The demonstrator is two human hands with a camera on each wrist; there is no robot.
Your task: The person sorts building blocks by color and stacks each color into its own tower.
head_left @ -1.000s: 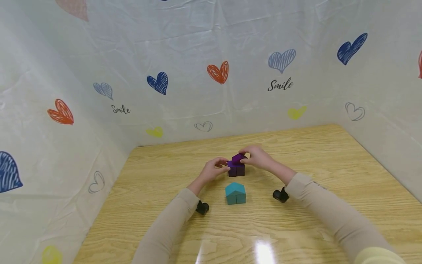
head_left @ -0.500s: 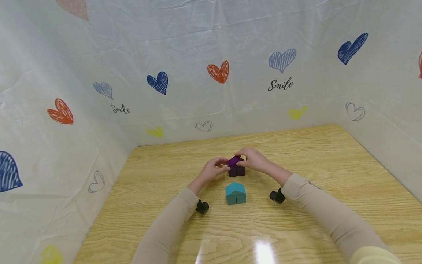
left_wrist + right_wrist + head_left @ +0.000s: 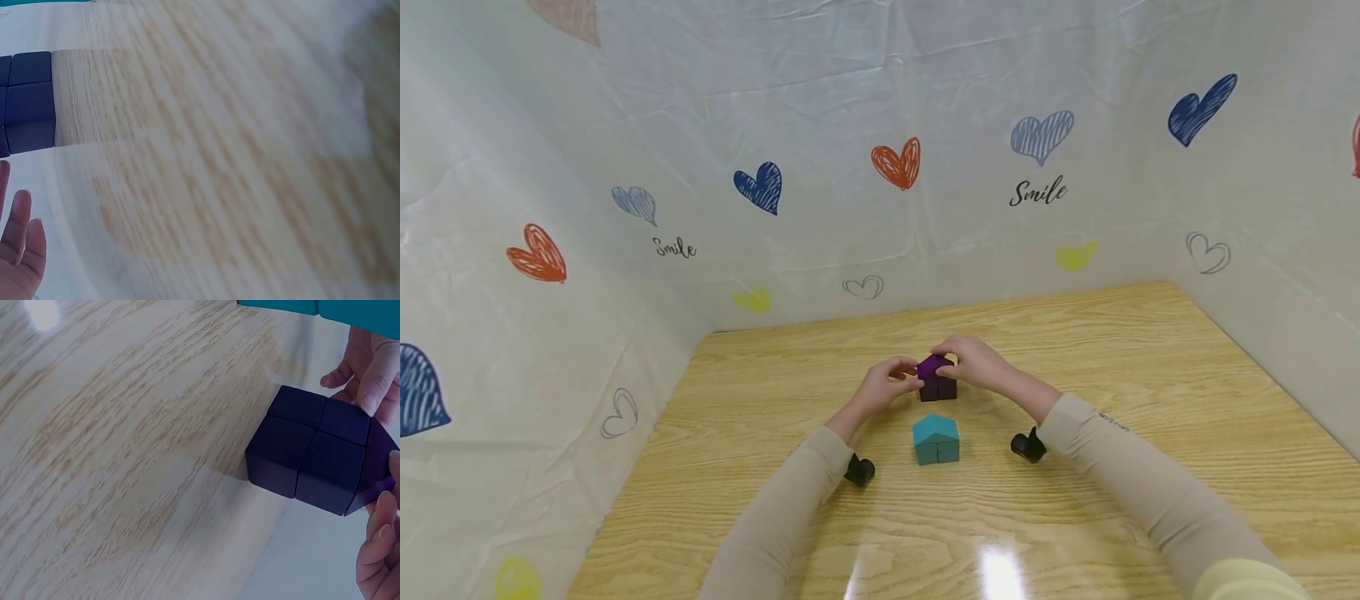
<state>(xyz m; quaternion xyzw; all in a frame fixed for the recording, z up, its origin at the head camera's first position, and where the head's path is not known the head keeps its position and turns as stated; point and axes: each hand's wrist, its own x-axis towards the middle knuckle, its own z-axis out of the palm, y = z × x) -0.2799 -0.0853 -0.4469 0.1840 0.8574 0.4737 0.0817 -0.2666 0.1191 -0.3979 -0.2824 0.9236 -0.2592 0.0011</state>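
Dark purple blocks (image 3: 937, 390) stand together on the wooden table, with visible seams between them. A brighter purple roof-shaped block (image 3: 929, 365) sits against their top. My right hand (image 3: 981, 365) pinches this roof block between thumb and fingers; in the right wrist view its fingers (image 3: 376, 547) lie along the block's sloped end. To the left of the stack is my left hand (image 3: 880, 390), fingers loosely bent near the blocks. In the left wrist view its fingers (image 3: 19, 228) are apart from the purple blocks (image 3: 30, 112) and hold nothing.
A teal block house (image 3: 936, 440) with a pitched top stands just in front of the purple stack. Black devices are on the left cuff (image 3: 860, 472) and right cuff (image 3: 1028, 447). White sheeting with printed hearts (image 3: 897, 165) walls the table's back and sides.
My right hand has shifted left and slightly down with the purple roof block, which went from tilted over the right of the stack to flush on its top. The left hand has stayed put.
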